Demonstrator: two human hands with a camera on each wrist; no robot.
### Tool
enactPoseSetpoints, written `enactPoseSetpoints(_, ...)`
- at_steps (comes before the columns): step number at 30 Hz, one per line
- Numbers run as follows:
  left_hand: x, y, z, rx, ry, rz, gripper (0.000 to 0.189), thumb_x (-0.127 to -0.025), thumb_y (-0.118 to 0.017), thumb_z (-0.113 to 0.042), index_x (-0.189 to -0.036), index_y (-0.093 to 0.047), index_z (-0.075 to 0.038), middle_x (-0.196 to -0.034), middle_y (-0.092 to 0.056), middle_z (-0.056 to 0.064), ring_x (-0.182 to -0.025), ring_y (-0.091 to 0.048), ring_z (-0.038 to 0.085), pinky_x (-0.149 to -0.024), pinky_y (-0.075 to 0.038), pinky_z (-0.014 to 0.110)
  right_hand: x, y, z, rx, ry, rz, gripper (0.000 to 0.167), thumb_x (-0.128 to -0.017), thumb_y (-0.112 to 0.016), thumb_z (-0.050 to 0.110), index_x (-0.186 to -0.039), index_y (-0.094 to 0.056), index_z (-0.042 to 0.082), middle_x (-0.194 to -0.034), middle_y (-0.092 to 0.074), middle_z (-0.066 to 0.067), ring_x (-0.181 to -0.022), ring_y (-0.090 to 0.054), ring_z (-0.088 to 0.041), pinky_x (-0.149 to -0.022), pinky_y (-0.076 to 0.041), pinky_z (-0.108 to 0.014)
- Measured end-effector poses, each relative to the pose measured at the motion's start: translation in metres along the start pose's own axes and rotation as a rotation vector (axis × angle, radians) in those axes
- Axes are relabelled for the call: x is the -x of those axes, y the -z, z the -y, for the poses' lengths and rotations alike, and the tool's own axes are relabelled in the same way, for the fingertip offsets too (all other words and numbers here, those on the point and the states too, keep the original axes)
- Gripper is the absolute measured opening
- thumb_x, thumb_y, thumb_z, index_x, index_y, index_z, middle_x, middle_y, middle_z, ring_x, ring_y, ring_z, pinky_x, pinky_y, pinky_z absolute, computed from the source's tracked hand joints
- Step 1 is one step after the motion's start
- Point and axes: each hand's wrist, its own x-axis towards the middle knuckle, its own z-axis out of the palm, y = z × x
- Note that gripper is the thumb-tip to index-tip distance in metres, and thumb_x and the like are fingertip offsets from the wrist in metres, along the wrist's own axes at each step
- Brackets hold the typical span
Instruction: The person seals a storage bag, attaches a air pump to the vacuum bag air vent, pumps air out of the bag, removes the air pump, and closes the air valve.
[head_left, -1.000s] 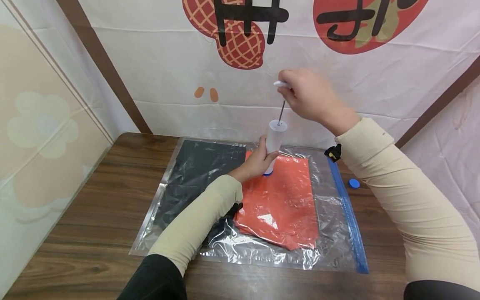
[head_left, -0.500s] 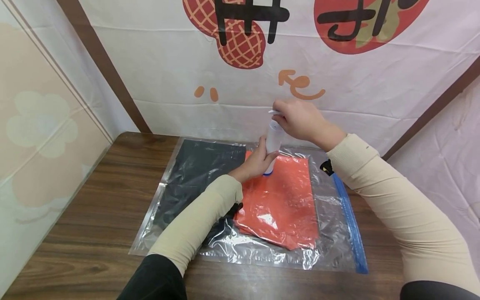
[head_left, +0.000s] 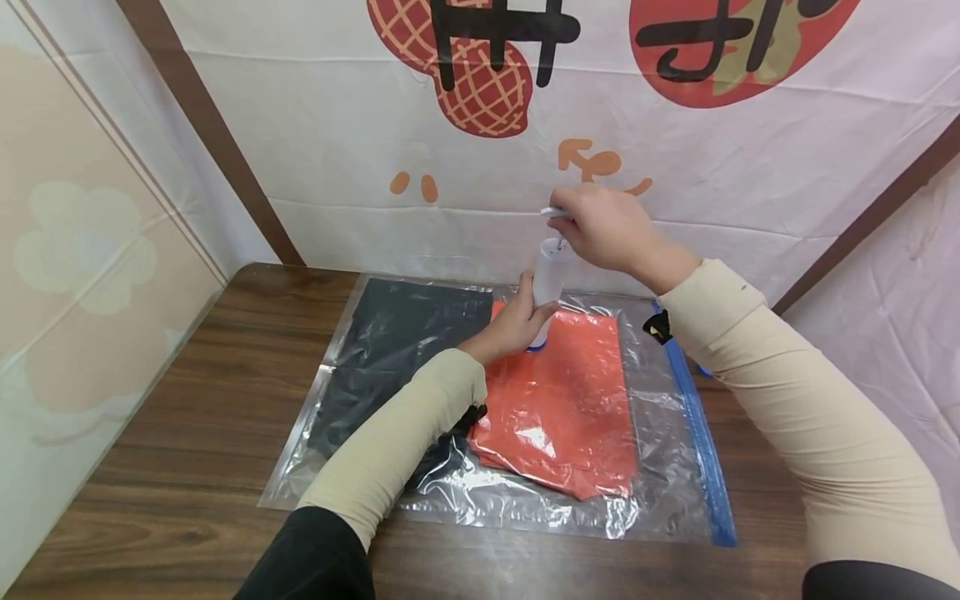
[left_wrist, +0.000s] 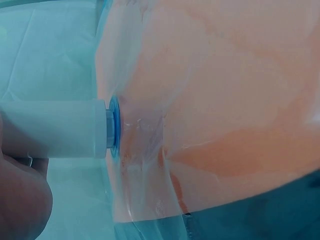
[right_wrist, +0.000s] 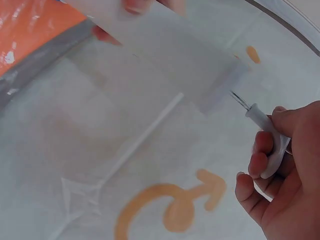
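A white hand pump [head_left: 550, 271] stands nearly upright on a clear vacuum storage bag [head_left: 660, 467], its lower end at the bag's blue valve [left_wrist: 115, 127]. My left hand [head_left: 513, 323] grips the pump's barrel. Above it, my right hand [head_left: 603, 229] holds the white pump handle [right_wrist: 275, 145] with curled fingers. A short length of the metal rod [right_wrist: 240, 99] shows between handle and barrel. Inside the bag lie a folded orange-red cloth [head_left: 558, 408] and a dark cloth [head_left: 412, 358], side by side.
The bag's blue zip edge [head_left: 701, 442] runs along its right side. A small blue cap [head_left: 703, 371] lies beyond it, mostly hidden by the right sleeve. The brown wooden table [head_left: 180, 433] meets a printed fabric backdrop [head_left: 330, 150] behind.
My right hand first pushes the handle down close to the barrel, then lifts it slightly. My left hand, the pump barrel and the bag stay in place.
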Motion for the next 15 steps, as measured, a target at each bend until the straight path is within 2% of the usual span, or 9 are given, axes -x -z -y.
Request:
enactPoseSetpoints(3,0.0,0.0,-0.002,-0.002,0.012,-0.002,0.064,-0.108,-0.051,-0.024,-0.153,-0.009,-0.007,-0.142,-0.042,0.02,-0.132,-0.049,0.034,-0.111,-0.04,0.051,-0.005,0.013,0.0,-0.003,-0.01,-0.03,0.011,-0.101,-0.063,0.015,-0.097,-0.062,0.004,-0.082,-0.062,-0.011,-0.075,-0.059,-0.029,-0.061,-0.049,-0.044)
enactPoseSetpoints(9,0.001,0.0,-0.004,0.001,0.032,-0.009,0.064,-0.109,-0.05,-0.025,-0.155,-0.008,-0.009,-0.144,-0.042,0.021,-0.133,-0.049,0.035,-0.111,-0.04,0.053,-0.016,0.04,0.003,-0.02,-0.039,-0.079,0.015,-0.104,-0.057,0.014,-0.105,-0.06,0.0,-0.089,-0.062,-0.014,-0.083,-0.056,-0.03,-0.071,-0.049,-0.044)
enactPoseSetpoints(15,0.002,0.0,-0.002,-0.006,0.028,-0.01,0.065,-0.109,-0.051,-0.024,-0.155,-0.008,-0.008,-0.144,-0.042,0.021,-0.133,-0.048,0.036,-0.111,-0.04,0.054,-0.021,0.057,0.008,-0.013,-0.059,-0.148,0.02,-0.106,-0.054,0.017,-0.107,-0.064,0.0,-0.095,-0.066,-0.015,-0.087,-0.056,-0.03,-0.073,-0.048,-0.043)
